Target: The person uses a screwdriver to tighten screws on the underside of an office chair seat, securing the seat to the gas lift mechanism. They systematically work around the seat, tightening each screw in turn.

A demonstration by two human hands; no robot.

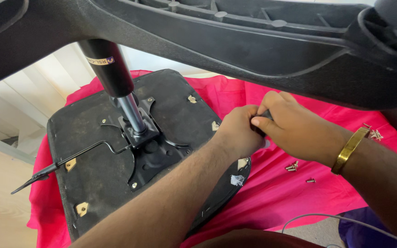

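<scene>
Gripping a small black tool (265, 115) together, both hands (240, 131) (290, 126) work at the upturned seat (93, 174) edge; next needs steady turning.

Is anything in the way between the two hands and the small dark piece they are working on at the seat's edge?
Nothing visible. The left hand and right hand already close on the small dark piece, above the upturned seat base. The chair part overhead stays clear above them.

small black tool (263, 117), gripped, over upturned seat (93, 151)
</scene>
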